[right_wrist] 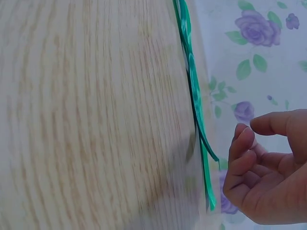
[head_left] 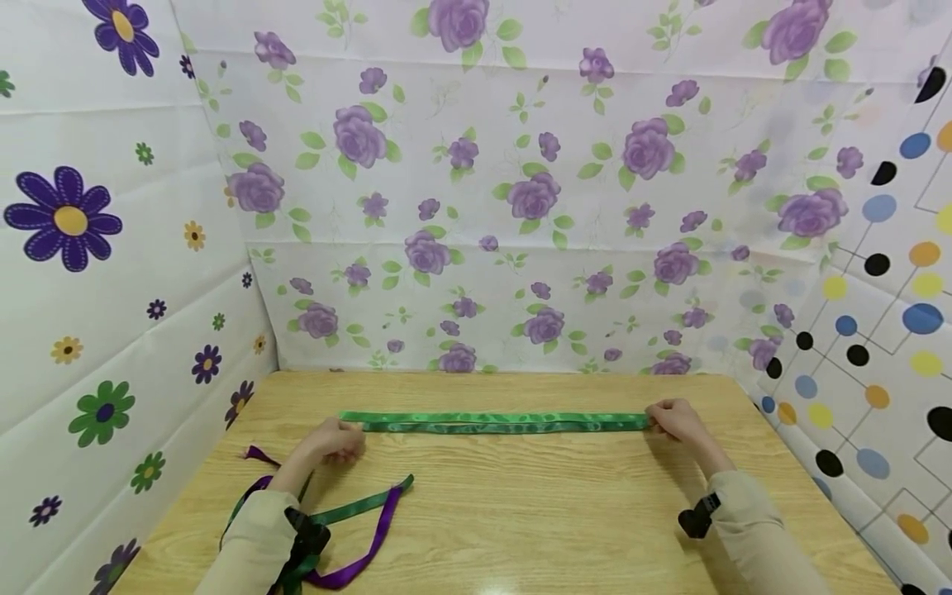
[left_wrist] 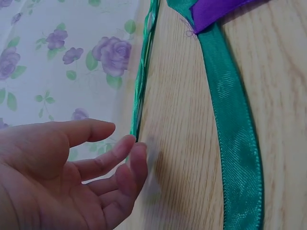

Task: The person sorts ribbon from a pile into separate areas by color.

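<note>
Two green ribbons (head_left: 491, 418) lie between opposing fingers (head_left: 656, 409).

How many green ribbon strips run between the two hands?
2: a lighter green strip on the far side and a darker green strip close alongside on the near side, between left hand and right hand. Another could be hidden underneath.

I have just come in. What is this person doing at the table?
A person is handling two lengths of green ribbon, which run side by side across the wooden table. The left hand touches them with its fingertips near the left end. The right hand is at the right end, fingers loosely bent, with no grip visible in its wrist view. A purple ribbon and a dark green ribbon lie near the left sleeve.
</note>
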Available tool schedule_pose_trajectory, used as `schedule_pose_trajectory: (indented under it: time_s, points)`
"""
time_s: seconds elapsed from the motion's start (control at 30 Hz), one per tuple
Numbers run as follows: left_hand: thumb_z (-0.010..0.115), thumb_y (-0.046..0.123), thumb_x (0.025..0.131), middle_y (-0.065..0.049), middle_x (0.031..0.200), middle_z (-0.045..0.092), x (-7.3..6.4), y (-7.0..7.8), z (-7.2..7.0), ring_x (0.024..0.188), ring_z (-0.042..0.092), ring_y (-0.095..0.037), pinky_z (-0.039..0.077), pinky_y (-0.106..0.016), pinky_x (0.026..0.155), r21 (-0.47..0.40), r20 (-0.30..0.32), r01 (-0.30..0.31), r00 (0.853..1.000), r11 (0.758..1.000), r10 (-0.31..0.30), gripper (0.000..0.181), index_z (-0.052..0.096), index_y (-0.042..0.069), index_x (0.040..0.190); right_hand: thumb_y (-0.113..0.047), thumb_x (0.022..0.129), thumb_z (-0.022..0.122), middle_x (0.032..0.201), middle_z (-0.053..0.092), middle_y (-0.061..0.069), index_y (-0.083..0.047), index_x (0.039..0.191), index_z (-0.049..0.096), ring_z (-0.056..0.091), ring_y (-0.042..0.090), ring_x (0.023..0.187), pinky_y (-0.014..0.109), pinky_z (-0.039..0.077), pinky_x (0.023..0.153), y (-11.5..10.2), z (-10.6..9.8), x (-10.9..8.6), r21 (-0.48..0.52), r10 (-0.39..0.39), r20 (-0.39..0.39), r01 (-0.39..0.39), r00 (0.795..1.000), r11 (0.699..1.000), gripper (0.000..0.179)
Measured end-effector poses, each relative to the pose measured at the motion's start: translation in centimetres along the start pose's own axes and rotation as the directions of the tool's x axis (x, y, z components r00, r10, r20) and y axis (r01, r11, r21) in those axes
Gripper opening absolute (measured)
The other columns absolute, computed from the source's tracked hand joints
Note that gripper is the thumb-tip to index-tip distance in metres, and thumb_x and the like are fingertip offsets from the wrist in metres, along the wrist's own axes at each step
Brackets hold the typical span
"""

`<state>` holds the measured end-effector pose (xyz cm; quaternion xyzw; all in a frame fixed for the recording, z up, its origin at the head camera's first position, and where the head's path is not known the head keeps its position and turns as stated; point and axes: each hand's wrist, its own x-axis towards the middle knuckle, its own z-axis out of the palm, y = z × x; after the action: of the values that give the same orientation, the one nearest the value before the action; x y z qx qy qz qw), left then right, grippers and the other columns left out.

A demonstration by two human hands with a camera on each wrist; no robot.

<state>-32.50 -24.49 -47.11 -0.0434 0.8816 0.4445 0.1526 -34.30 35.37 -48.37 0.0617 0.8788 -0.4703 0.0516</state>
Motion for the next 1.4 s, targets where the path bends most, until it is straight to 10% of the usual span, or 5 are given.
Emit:
schedule_pose_trajectory:
  time_s: [0.93, 1.23, 1.4]
  points:
    - [0.058, 0.015, 0.096, -0.010, 0.069, 0.057, -5.3, 1.2, -0.7, 0.057, 0.044, -0.015, 0.039, -0.029, 0.057, 0.210, 0.235, -0.196, 0.961, 0.958, 0.145, 0.024, 0.064, -0.007, 0.103, -0.027, 0.101, 0.048, 0.094, 0.065, 0.010, 0.007, 0.122, 0.056, 0.060, 0.019, 0.079, 0.029, 0.045, 0.060, -3.8, 2.9, -2.4, 0.026, -0.060, 0.171, 0.057, 0.983, 0.998, 0.041]
    - [0.082, 0.016, 0.075, -0.007, 0.088, 0.062, -7.0, 1.6, 0.0, 0.077, 0.056, -0.020, 0.049, -0.037, 0.069, 0.505, 0.173, -0.188, 0.978, 0.843, 0.114, 0.024, 0.065, 0.004, 0.086, -0.024, 0.101, 0.048, 0.099, 0.063, 0.013, 0.007, 0.120, 0.057, 0.060, 0.018, 0.079, 0.028, 0.044, 0.059, -5.3, 5.0, -3.5, 0.049, -0.116, 0.282, 0.107, 0.952, 0.993, 0.038]
    - [0.085, 0.006, 0.070, -0.004, 0.076, 0.057, -7.4, 1.2, 0.8, 0.067, 0.050, -0.018, 0.044, -0.030, 0.061, 0.520, 0.147, -0.131, 0.987, 0.844, 0.063, 0.025, 0.062, 0.004, 0.079, -0.026, 0.102, 0.048, 0.100, 0.063, 0.015, 0.008, 0.120, 0.057, 0.057, 0.016, 0.077, 0.027, 0.041, 0.058, -6.0, 6.4, -3.9, 0.050, -0.145, 0.365, 0.136, 0.920, 0.989, 0.039]
